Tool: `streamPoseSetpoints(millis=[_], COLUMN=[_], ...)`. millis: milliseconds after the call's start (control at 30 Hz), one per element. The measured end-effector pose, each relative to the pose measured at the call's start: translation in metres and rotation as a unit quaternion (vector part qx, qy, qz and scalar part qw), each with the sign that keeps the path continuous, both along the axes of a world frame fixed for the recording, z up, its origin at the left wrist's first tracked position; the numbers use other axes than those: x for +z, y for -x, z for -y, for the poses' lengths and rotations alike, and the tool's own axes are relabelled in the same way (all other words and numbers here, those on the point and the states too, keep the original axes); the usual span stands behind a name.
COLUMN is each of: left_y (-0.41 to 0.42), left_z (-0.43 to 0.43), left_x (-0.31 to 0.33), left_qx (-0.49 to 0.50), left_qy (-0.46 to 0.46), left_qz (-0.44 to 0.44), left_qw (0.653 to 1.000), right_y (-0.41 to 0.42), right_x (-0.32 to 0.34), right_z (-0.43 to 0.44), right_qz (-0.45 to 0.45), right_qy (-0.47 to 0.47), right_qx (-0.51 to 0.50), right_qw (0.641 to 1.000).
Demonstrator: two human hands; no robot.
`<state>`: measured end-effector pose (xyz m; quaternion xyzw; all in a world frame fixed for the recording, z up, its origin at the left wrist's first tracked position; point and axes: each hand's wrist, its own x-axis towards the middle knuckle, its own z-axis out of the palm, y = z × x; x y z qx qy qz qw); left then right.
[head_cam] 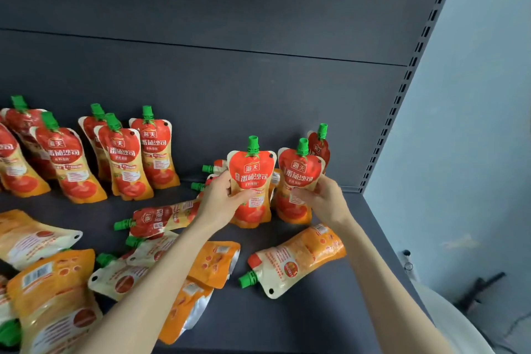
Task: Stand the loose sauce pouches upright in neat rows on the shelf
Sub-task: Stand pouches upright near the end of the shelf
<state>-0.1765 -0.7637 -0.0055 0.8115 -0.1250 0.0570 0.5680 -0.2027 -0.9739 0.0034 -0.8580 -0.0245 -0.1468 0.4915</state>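
Observation:
On the dark shelf [316, 325] my left hand [221, 195] grips an upright red-and-orange sauce pouch [252, 181] with a green cap, near the middle. Just to its right my right hand [324, 198] holds a second upright pouch [298, 178] by its side. A third pouch [319, 146] stands behind that one. Several pouches [126, 158] stand upright in rows at the back left. Loose pouches lie flat in front: one [296, 261] under my right forearm, others [161, 217] at the left and front left.
The shelf's dark back panel [230, 80] rises behind the pouches. A slotted upright [402, 89] marks the right end, with a pale blue wall [474, 123] beyond. More flat pouches [51, 290] crowd the front-left corner.

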Motion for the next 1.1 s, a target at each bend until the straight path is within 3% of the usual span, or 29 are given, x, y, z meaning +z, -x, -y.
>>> streamPoseSetpoints(millis=[200, 433, 700, 867, 1100], left_y=[-0.009, -0.011, -0.006, -0.003, -0.005], left_z=[-0.001, -0.004, -0.004, -0.001, 0.032], left_x=[-0.017, -0.022, -0.023, -0.018, -0.013], left_qx=[-0.031, -0.027, -0.026, -0.066, -0.100], left_qy=[-0.012, -0.008, -0.016, 0.028, 0.015], left_qz=[-0.036, -0.021, -0.012, -0.019, -0.005], left_qw=[0.999, 0.999, 0.999, 0.997, 0.995], right_y=[-0.001, -0.006, -0.002, 0.000, 0.012], right_x=[-0.010, -0.013, -0.021, -0.019, -0.013], right_z=[-0.006, 0.010, 0.004, 0.009, 0.046], right_qz=[-0.041, -0.043, -0.021, 0.000, 0.022], right_qy=[-0.037, -0.068, -0.060, -0.057, -0.089], right_qx=[0.001, 0.006, -0.009, -0.012, -0.037], right_qw=[0.998, 0.997, 0.998, 0.998, 0.995])
